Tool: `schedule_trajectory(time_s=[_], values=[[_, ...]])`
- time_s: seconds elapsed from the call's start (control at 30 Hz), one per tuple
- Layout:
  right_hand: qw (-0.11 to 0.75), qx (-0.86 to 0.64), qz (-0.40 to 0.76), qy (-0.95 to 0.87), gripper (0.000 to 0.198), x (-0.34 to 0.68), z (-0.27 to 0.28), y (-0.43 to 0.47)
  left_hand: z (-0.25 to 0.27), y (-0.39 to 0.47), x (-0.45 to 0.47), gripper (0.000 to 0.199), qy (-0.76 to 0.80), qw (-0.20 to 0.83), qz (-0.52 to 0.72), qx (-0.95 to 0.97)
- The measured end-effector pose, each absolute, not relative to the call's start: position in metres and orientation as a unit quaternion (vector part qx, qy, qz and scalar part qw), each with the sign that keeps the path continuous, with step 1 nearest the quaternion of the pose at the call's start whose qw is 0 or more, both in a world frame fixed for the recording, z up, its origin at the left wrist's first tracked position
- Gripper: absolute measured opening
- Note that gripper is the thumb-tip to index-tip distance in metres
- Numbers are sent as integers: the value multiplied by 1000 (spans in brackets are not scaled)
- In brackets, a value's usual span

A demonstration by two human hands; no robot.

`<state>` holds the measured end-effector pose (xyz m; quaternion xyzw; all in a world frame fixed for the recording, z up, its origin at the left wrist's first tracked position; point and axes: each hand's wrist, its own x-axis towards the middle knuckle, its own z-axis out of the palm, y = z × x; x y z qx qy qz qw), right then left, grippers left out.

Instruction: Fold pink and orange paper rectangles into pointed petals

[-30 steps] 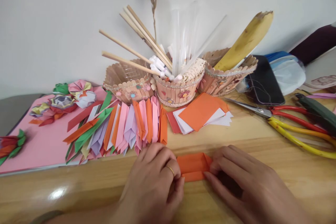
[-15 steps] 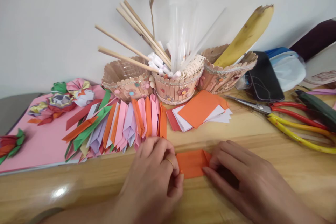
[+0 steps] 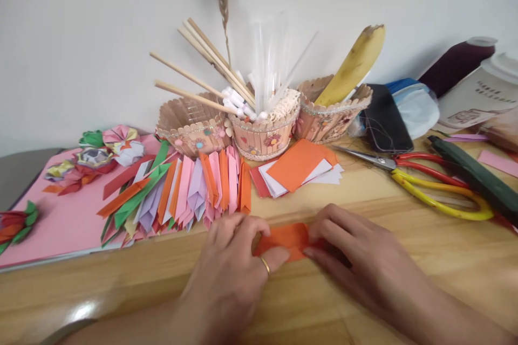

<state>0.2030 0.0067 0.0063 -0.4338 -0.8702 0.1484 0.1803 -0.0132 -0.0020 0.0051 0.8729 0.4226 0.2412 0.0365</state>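
A small sheet of orange paper (image 3: 297, 237) lies between my two hands, low over the wooden table (image 3: 307, 302). My left hand (image 3: 234, 259), with a gold ring, grips its left end, the thumb laid across the paper. At the right end my right hand (image 3: 352, 248) pinches the edge between thumb and curled fingers. Both ends of the paper are partly covered by fingers. Just beyond it lies a stack of orange, white and red paper rectangles (image 3: 297, 164). To the left stands a row of folded paper strips (image 3: 186, 188) in several colours.
Decorated wooden-stick baskets (image 3: 265, 137) stand along the wall, holding sticks, straws and a banana (image 3: 352, 64). On the right lie scissors (image 3: 441, 178) with red and yellow handles, a dark green tool (image 3: 473, 172) and a phone (image 3: 386, 118). Paper flowers (image 3: 95, 156) rest on a pink sheet (image 3: 76, 221).
My left thumb has moved from the paper's lower left corner onto its face. The right hand has shifted left, and less of the orange paper shows. The camera view has turned right.
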Motion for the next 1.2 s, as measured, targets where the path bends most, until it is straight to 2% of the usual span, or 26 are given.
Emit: schedule_trajectory(time_s=[0.07,0.2,0.4,0.73,0.97,1.1,1.2], values=[[185,-408,130,-884,24,204,10,6,3,-3,-14,19,416,-8,244,876],[166,-323,61,-930,41,212,18,8,1,-5,-13,33,410,-71,276,866],[108,-266,45,-957,34,232,21,12,0,-8,-19,35,284,-124,277,910],[123,-292,51,-947,35,244,16,2,-4,-13,-32,35,248,-134,288,915],[151,-281,35,-947,29,233,24,-23,1,-14,-31,29,290,-157,269,905],[145,-288,86,-943,26,208,27,-50,6,-17,-19,21,346,-105,232,903],[139,-282,122,-942,26,195,28,-57,11,-17,-9,28,389,-48,179,902]])
